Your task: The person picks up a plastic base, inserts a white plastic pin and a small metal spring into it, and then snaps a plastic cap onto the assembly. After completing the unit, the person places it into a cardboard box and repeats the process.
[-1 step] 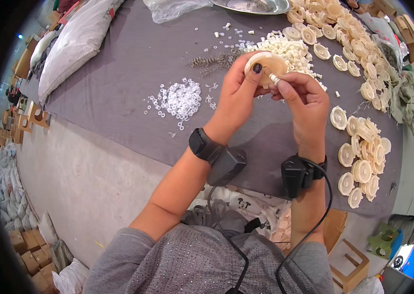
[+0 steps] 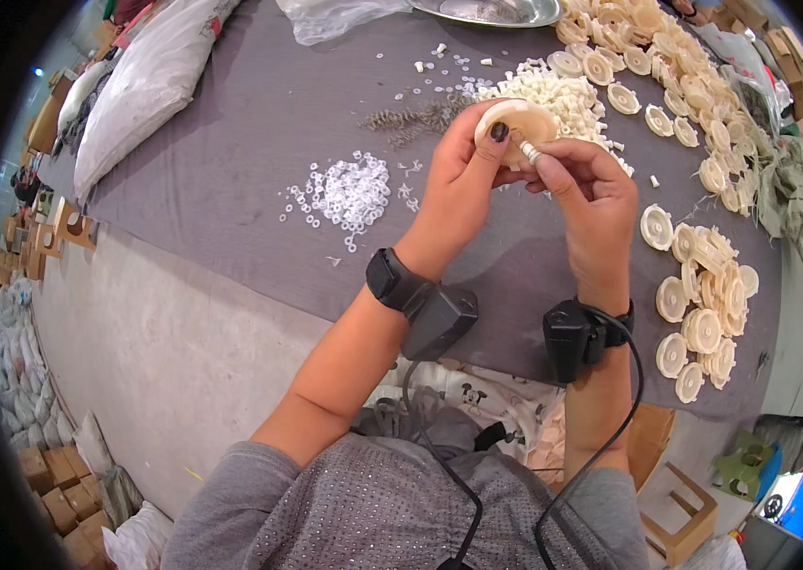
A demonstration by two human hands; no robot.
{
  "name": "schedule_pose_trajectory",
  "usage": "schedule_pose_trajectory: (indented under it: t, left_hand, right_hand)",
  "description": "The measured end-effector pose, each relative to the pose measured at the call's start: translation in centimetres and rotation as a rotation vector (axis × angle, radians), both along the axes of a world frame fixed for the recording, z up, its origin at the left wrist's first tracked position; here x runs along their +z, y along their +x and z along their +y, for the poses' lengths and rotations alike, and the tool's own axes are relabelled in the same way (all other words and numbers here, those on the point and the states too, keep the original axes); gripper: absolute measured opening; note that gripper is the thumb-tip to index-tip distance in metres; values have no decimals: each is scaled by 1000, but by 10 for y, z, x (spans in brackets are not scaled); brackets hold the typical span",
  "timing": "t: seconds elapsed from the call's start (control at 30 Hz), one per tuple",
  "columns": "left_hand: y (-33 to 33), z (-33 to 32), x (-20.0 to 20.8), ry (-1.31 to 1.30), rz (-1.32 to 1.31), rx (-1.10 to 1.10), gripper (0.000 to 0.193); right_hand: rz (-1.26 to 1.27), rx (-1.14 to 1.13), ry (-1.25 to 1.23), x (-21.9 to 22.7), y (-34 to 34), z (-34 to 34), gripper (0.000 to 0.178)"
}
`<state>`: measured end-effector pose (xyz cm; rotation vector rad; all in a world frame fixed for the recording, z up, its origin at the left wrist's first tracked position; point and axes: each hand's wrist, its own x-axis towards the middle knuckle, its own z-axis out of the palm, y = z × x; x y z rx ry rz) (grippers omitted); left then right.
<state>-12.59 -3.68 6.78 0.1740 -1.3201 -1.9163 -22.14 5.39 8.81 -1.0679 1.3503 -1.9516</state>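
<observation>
- Gripping cream disc (image 2: 536,120) in left hand (image 2: 456,180); probably light, stiff — best held by rim;
- Pinching pale peg (image 2: 529,151) in right hand (image 2: 596,195); likely rigid — easily dropped

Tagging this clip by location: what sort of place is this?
Probably a workshop or assembly area: cream discs and small white rings lie heaped on the grey table, and brown boxes are stacked at lower left.

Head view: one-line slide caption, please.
Left hand holding a cream disc, right hand pinching a small white piece close to it, over a grey table.
</observation>
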Motion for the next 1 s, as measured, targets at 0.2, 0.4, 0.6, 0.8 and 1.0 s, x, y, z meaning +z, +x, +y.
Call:
schedule_pose_trajectory:
  t: [0.2, 0.4, 0.6, 0.8, 1.0]
  left_hand:
    - [0, 3, 1, -65, 0, -7, 36]
    - [-1, 6, 6, -167, 10, 29, 41]
    - [-3, 7, 0, -176, 10, 49, 37]
    - [-4, 8, -3, -210, -13, 78, 34]
    - [-5, 6, -8, -274, -48, 99, 35]
  right_hand:
    - [63, -56, 7, -1, 1, -1, 14]
    - [74, -100, -13, -2, 3, -2, 13]
    - [99, -131, 3, -6, 3, -4, 12]
    - [85, -149, -9, -9, 6, -6, 11]
    - [102, -167, -60, -14, 5, -9, 11]
